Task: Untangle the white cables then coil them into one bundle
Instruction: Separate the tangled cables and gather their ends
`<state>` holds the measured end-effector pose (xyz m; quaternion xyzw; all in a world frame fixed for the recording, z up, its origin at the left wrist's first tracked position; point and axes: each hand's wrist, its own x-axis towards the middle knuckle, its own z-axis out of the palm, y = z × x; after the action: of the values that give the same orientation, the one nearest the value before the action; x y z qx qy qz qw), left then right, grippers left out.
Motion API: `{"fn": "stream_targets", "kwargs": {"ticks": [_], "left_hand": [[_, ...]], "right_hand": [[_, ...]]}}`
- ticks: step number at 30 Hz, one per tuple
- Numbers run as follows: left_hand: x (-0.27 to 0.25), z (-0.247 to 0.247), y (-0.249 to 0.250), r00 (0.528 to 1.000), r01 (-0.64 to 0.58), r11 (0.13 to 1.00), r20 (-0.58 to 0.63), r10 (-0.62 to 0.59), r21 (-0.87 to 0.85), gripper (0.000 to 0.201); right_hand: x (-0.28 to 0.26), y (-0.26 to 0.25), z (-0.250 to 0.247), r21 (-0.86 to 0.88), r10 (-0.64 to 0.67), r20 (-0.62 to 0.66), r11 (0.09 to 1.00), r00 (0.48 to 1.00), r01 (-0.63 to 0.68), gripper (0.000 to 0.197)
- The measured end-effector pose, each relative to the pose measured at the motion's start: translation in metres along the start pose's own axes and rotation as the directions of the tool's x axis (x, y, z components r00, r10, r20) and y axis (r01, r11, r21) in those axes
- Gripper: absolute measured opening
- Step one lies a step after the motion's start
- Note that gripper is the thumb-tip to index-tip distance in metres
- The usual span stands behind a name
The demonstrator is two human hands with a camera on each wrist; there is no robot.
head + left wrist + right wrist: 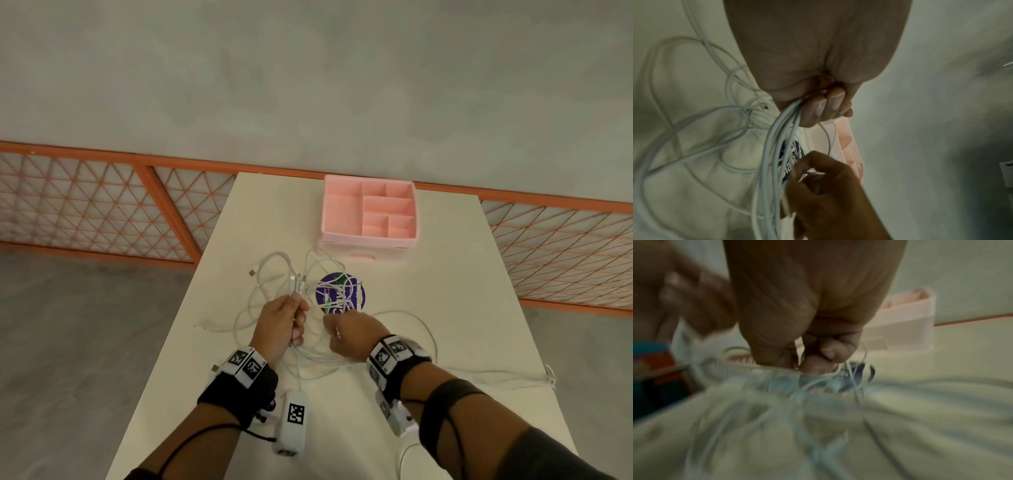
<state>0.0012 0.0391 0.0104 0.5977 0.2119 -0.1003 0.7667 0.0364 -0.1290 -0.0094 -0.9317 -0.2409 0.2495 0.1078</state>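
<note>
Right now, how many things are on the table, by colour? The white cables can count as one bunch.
White: 1, the bunch of white cables, gripped by the left hand and pinched by the right hand
Pink: 1, the pink organizer box
Purple: 1, the round purple sticker under the cables
Total: 3

Right wrist view: white cables (760, 402) motion-blurred; strands indistinguishable
Round purple disc (339, 293): lettering partly covered by cables; unreadable
</note>
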Motion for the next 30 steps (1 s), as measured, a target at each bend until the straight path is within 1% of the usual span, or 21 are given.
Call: {"fn": "stream_targets", "kwargs": {"ticks": [3,5,7,8,9,11,14,16,17,18,19,20,21,25,27,30], "left_hand": [[0.006,0.005,0.010,1.000,-0.013,0.999,-0.012,0.013,-0.042,0.035],[0.009,0.012,0.016,1.000,-0.030,0.998,-0.010,0.030,-0.057,0.035],[0.011,0.018,0.023,0.999,-0.053,0.996,0.009,0.054,-0.065,0.034],[0.012,0.021,0.026,0.998,-0.063,0.996,0.017,0.065,-0.067,0.035],[0.012,0.024,0.029,0.997,-0.073,0.995,0.023,0.074,-0.067,0.035],[0.015,0.028,0.034,0.996,-0.086,0.994,0.018,0.087,-0.066,0.035],[0.018,0.031,0.040,0.995,-0.097,0.992,0.014,0.098,-0.086,0.035],[0.018,0.033,0.043,0.994,-0.108,0.989,0.019,0.111,-0.101,0.036],[0.018,0.035,0.044,0.993,-0.114,0.988,0.023,0.116,-0.104,0.036],[0.018,0.036,0.045,0.992,-0.118,0.987,0.028,0.122,-0.107,0.035],[0.018,0.038,0.047,0.991,-0.122,0.987,0.036,0.126,-0.108,0.035],[0.018,0.040,0.048,0.990,-0.126,0.986,0.044,0.131,-0.109,0.035],[0.019,0.042,0.049,0.989,-0.128,0.986,0.054,0.135,-0.111,0.035],[0.017,0.050,0.055,0.988,-0.110,0.983,0.095,0.125,-0.146,0.034],[0.016,0.054,0.059,0.986,-0.099,0.981,0.115,0.119,-0.165,0.032],[0.014,0.059,0.061,0.985,-0.067,0.977,0.144,0.098,-0.204,0.027]], "right_hand": [[-0.012,0.012,-0.044,0.260,0.006,-0.161,0.965,0.987,0.037,0.009],[-0.021,0.017,-0.074,0.436,0.077,-0.298,0.898,0.952,0.064,0.009],[-0.030,0.022,-0.101,0.581,0.161,-0.386,0.807,0.908,0.104,0.008],[-0.034,0.025,-0.113,0.626,0.193,-0.432,0.767,0.881,0.140,0.009],[-0.039,0.029,-0.124,0.651,0.219,-0.486,0.736,0.846,0.184,0.011],[-0.047,0.037,-0.147,0.670,0.271,-0.592,0.689,0.759,0.277,0.013],[-0.059,0.046,-0.179,0.680,0.356,-0.692,0.614,0.628,0.401,0.019],[-0.067,0.048,-0.197,0.641,0.366,-0.754,0.593,0.546,0.488,0.020],[-0.071,0.048,-0.205,0.620,0.365,-0.778,0.582,0.512,0.527,0.019],[-0.072,0.048,-0.209,0.607,0.364,-0.791,0.568,0.491,0.556,0.015],[-0.073,0.047,-0.212,0.603,0.362,-0.795,0.553,0.486,0.575,0.013],[-0.072,0.046,-0.211,0.607,0.358,-0.793,0.539,0.493,0.584,0.014],[-0.070,0.046,-0.209,0.619,0.351,-0.783,0.526,0.514,0.583,0.017],[-0.061,0.043,-0.187,0.711,0.353,-0.697,0.451,0.624,0.539,0.028],[-0.057,0.040,-0.174,0.755,0.355,-0.649,0.410,0.673,0.512,0.028],[-0.050,0.032,-0.152,0.803,0.338,-0.583,0.383,0.739,0.458,0.025]]}}
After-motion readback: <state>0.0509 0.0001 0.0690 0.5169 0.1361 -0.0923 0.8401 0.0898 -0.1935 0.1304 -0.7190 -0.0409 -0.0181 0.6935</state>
